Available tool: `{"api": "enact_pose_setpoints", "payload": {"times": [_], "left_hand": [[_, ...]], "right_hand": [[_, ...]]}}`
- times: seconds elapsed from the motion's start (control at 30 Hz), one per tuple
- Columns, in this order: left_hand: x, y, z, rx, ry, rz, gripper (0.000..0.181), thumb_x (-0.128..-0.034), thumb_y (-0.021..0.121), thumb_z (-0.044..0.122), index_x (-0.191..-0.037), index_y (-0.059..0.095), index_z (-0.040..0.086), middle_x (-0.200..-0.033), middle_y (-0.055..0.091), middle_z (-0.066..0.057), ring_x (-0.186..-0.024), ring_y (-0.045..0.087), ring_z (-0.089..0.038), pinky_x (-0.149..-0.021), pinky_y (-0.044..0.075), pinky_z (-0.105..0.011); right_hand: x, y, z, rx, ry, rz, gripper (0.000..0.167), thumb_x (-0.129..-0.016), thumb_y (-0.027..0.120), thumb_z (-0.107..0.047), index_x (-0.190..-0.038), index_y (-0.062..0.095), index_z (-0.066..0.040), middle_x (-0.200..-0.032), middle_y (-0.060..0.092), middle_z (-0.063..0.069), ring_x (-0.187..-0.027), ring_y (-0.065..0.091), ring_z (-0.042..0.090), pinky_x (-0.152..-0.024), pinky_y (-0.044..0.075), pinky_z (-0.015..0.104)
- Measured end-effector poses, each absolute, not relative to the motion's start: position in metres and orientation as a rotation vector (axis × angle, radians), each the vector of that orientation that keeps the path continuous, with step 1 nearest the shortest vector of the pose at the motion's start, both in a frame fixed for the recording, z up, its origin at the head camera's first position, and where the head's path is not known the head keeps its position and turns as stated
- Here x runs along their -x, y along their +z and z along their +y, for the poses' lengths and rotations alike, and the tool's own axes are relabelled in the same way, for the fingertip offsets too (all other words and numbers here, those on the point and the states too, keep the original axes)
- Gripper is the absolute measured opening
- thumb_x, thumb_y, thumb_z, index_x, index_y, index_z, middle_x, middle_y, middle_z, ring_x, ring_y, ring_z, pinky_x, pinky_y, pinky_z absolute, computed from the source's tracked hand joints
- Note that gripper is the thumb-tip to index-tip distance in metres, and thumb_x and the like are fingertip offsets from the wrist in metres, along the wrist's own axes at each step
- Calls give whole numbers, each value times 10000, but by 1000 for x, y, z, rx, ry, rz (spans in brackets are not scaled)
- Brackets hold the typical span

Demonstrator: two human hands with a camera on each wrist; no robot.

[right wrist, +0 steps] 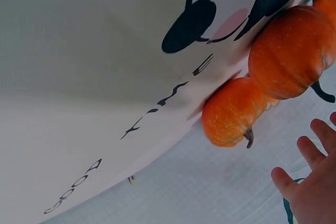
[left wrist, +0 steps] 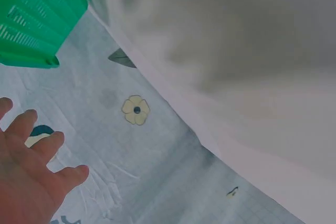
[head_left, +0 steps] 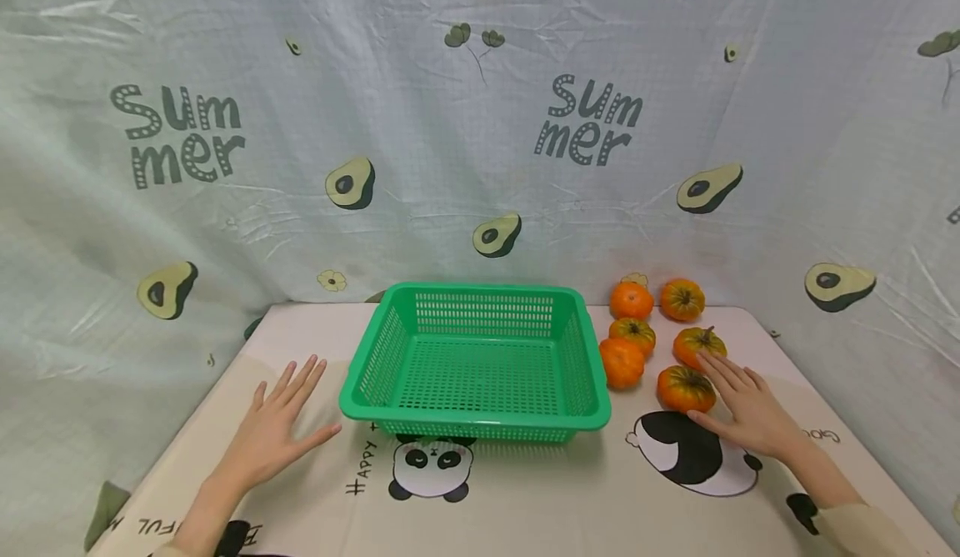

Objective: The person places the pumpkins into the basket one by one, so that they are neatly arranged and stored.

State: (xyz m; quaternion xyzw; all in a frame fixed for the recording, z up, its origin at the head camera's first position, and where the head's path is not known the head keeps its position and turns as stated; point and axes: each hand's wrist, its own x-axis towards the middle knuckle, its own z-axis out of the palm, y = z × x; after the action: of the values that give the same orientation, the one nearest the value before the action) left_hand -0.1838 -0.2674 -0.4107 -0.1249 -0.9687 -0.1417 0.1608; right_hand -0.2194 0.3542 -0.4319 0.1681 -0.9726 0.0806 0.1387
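A green plastic basket with slotted walls stands in the middle of the table, and nothing lies in it. To its left my left hand hovers with fingers spread, holding nothing; the left wrist view shows the same hand apart from the basket. Right of the basket sit several small orange pumpkins, among them a front one and one with an upright stem. My right hand is nearest these two, fingers straight. In the right wrist view, that hand is beside a pumpkin, gripping nothing.
The table wears a pale cloth printed with pandas and lettering. Behind and at both sides hangs a light curtain with avocado and "summer" prints. More pumpkins, such as one at the back, stand close to the basket's right wall.
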Motion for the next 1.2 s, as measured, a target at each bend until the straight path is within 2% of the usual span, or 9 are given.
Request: {"api": "enact_pose_setpoints", "payload": {"times": [0.17,0.3,0.6,0.77,0.87,1.2], "left_hand": [[189,-410,-259,403,-438,-2738,850,-766,595,519,-1441,189,201,-1492,208,-71,-1405,21,-215,-1026,68,-637],[192,-409,-256,435,-448,-2735,849,-758,605,511,-1436,213,182,-1495,200,-64,-1401,52,-246,-1017,92,-638],[196,-402,-247,500,-434,-2734,856,-767,595,507,-1445,157,222,-1504,170,-42,-1405,14,-209,-1031,104,-607],[204,-397,-237,519,-418,-2749,842,-775,574,522,-1436,208,151,-1492,203,-80,-1387,103,-302,-1024,111,-615],[211,-396,-230,518,-404,-2753,847,-775,561,541,-1424,239,102,-1483,221,-107,-1369,151,-337,-1026,109,-618],[217,-402,-221,483,-442,-2814,905,-777,556,553,-1411,217,4,-1475,192,-186,-1361,142,-369,-1035,95,-611]], "right_hand": [[221,-434,351,-480,251,-2831,816,-788,608,-446,-1412,245,-65,-1420,283,191,-1255,260,397,-1003,142,628],[222,-438,349,-486,245,-2854,829,-783,604,-471,-1416,239,-79,-1402,301,215,-1239,275,413,-984,173,630],[227,-442,347,-495,217,-2846,812,-769,612,-491,-1390,297,-72,-1374,340,213,-1213,306,419,-969,196,618],[232,-441,347,-503,229,-2835,813,-759,621,-501,-1382,311,-81,-1363,359,202,-1207,314,420,-953,208,607],[235,-440,348,-470,234,-2854,816,-756,617,-516,-1358,332,-45,-1341,371,226,-1194,308,432,-950,209,609],[240,-436,354,-338,294,-2910,911,-722,609,-588,-1307,308,43,-1288,395,296,-1157,292,454,-935,217,617]]}}
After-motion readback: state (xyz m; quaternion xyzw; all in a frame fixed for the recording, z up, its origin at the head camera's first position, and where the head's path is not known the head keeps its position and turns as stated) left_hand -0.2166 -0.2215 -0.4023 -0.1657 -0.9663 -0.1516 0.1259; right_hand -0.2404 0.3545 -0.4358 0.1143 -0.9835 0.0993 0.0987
